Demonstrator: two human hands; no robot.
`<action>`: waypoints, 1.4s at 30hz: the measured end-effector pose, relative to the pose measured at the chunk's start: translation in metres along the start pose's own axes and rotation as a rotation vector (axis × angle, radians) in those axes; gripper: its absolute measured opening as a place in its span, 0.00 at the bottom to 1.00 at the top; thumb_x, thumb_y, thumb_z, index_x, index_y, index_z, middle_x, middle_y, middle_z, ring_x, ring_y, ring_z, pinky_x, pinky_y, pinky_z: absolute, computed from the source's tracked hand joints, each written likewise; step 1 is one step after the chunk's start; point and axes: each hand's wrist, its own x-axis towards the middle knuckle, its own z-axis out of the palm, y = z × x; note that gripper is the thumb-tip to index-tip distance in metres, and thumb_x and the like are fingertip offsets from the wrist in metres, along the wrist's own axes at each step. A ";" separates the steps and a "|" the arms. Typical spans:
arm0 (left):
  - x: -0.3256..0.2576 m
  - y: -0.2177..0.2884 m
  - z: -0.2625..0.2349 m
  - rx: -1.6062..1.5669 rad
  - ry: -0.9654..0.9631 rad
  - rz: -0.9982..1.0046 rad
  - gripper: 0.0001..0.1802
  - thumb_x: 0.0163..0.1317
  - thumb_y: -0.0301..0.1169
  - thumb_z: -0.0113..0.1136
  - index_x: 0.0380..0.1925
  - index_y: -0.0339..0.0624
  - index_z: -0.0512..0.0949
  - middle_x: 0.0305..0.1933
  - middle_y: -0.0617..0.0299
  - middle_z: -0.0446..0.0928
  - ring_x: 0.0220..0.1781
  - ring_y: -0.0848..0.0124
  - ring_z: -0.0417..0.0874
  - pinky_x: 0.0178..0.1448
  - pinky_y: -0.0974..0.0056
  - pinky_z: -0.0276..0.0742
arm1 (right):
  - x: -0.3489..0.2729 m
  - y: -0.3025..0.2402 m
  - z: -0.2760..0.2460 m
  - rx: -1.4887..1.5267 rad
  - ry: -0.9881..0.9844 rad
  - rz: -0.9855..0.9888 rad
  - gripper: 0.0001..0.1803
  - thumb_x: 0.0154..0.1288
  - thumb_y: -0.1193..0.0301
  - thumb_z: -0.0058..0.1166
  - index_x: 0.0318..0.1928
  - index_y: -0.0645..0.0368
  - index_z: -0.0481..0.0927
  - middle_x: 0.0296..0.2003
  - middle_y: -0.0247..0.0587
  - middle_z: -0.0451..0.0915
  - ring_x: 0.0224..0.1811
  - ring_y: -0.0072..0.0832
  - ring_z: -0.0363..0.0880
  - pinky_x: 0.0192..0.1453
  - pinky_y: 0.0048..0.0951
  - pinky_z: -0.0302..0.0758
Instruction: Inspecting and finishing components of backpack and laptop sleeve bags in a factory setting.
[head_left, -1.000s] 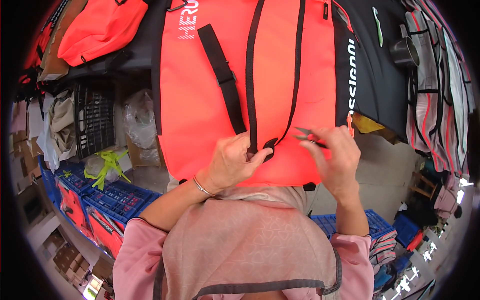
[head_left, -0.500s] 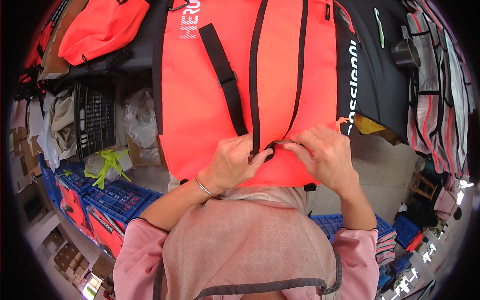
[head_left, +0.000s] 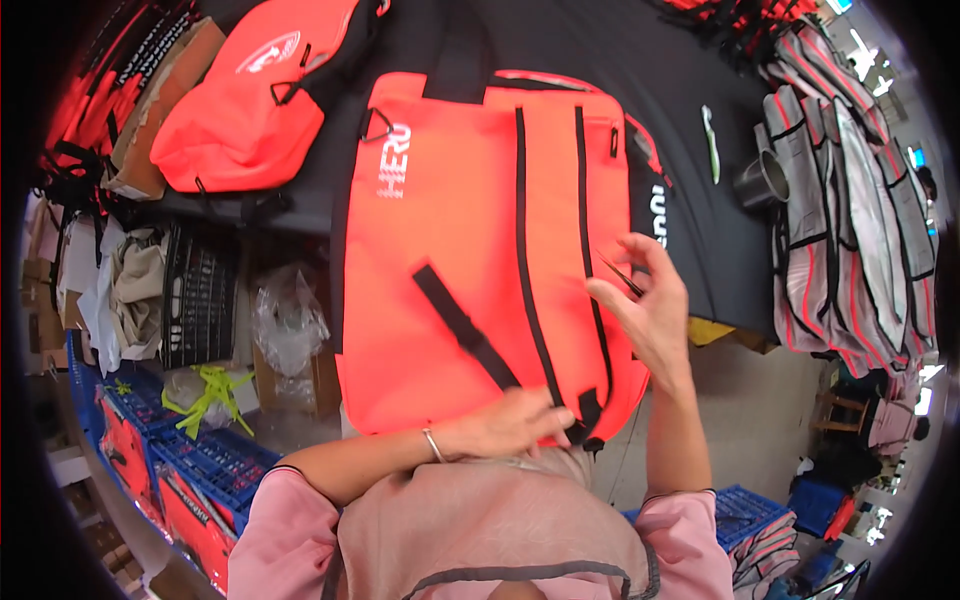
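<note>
**A crowded workroom around a black-topped table**

A black table point(head_left: 700, 180) fills the upper middle, with a dark metal cup point(head_left: 762, 180) and a green pen-like stick point(head_left: 710, 140) lying on it. Grey vests with red stripes point(head_left: 850, 220) hang in a row on the right. On the left, a cardboard box point(head_left: 150, 130) sits at the table's edge, with a black plastic crate point(head_left: 200, 295) and crumpled clear plastic point(head_left: 288, 320) below it. Blue crates point(head_left: 200, 460) stand on the pale grey floor point(head_left: 750, 400). Bright light shows at the far right.
</note>
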 end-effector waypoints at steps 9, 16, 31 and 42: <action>-0.026 0.052 -0.026 0.321 -0.128 0.080 0.20 0.71 0.41 0.50 0.47 0.31 0.72 0.36 0.44 0.79 0.35 0.61 0.84 0.43 0.57 0.78 | 0.018 0.036 0.008 -0.349 -0.157 0.041 0.32 0.58 0.73 0.66 0.61 0.60 0.67 0.21 0.43 0.72 0.24 0.30 0.71 0.33 0.32 0.70; 0.033 0.095 -0.150 1.086 1.026 0.808 0.27 0.66 0.38 0.57 0.62 0.39 0.68 0.64 0.43 0.69 0.64 0.49 0.72 0.66 0.51 0.69 | 0.015 0.025 -0.011 -0.330 -0.285 0.026 0.27 0.57 0.78 0.64 0.58 0.64 0.72 0.25 0.48 0.81 0.29 0.30 0.81 0.39 0.29 0.76; 0.070 0.118 -0.198 1.353 0.629 0.513 0.33 0.64 0.41 0.56 0.66 0.38 0.63 0.71 0.49 0.62 0.74 0.54 0.60 0.72 0.51 0.60 | 0.240 0.008 0.084 -0.182 0.116 -0.226 0.12 0.63 0.68 0.57 0.39 0.66 0.80 0.29 0.49 0.82 0.32 0.38 0.81 0.38 0.36 0.75; 0.008 0.078 -0.236 1.480 1.094 0.689 0.15 0.49 0.27 0.68 0.38 0.39 0.77 0.44 0.56 0.78 0.54 0.57 0.77 0.63 0.54 0.69 | 0.221 0.019 0.089 -0.238 -0.039 -0.058 0.14 0.63 0.68 0.57 0.36 0.71 0.77 0.26 0.55 0.80 0.31 0.44 0.81 0.39 0.41 0.74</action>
